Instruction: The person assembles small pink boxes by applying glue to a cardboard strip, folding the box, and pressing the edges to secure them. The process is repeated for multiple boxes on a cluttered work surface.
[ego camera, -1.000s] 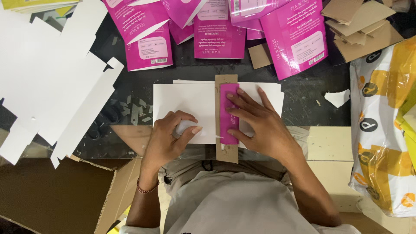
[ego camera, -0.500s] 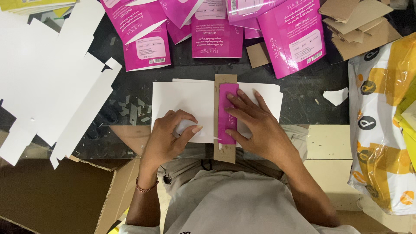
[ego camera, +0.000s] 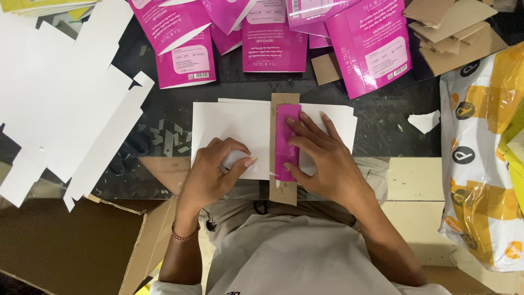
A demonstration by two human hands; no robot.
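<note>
A brown cardboard strip (ego camera: 283, 192) lies upright across a stack of white card sheets (ego camera: 232, 125) on the dark table. A narrow magenta strip (ego camera: 286, 124) rests on top of the cardboard. My right hand (ego camera: 322, 158) presses flat on the magenta strip, fingers spread over it and the white sheet. My left hand (ego camera: 214, 172) is curled around a small whitish object (ego camera: 234, 159) on the white sheets, with a thin tip reaching toward the cardboard's left edge. What that object is cannot be told.
Magenta flat pouches (ego camera: 273, 43) lie fanned along the table's far side. White die-cut box blanks (ego camera: 60, 109) are on the left, brown card pieces (ego camera: 453, 33) at far right, a yellow and white plastic bag (ego camera: 483, 164) on the right. Corrugated cardboard (ego camera: 65, 246) lies below left.
</note>
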